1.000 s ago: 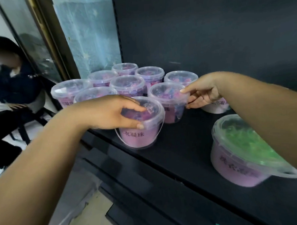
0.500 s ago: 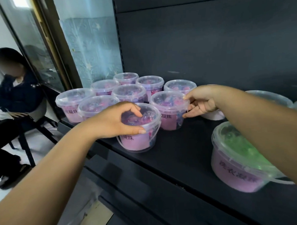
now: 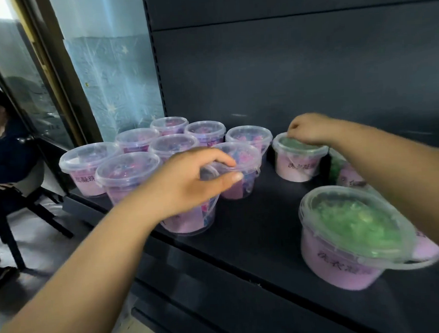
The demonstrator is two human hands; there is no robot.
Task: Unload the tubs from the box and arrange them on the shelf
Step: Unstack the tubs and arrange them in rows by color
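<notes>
Head view: front tub point(image 3: 190, 223), clear w/ pink label, pink/blue beads inside, stands at the shelf point(image 3: 254, 230) front edge, just before a cluster of like tubs point(image 3: 128, 170). Right of the cluster, apart: back green tub point(image 3: 298, 163), green beads under its lid; closer to camera, near green tub point(image 3: 347, 238), same fill. Left hand point(image 3: 186, 183) arches over front tub, fingers & thumb curled round its lid rim. Right hand point(image 3: 310, 129) sits atop back green tub, fingers curled onto lid's far rim. Vs 0.5 s ago: right hand has left the pink tubs; left grip unchanged.
</notes>
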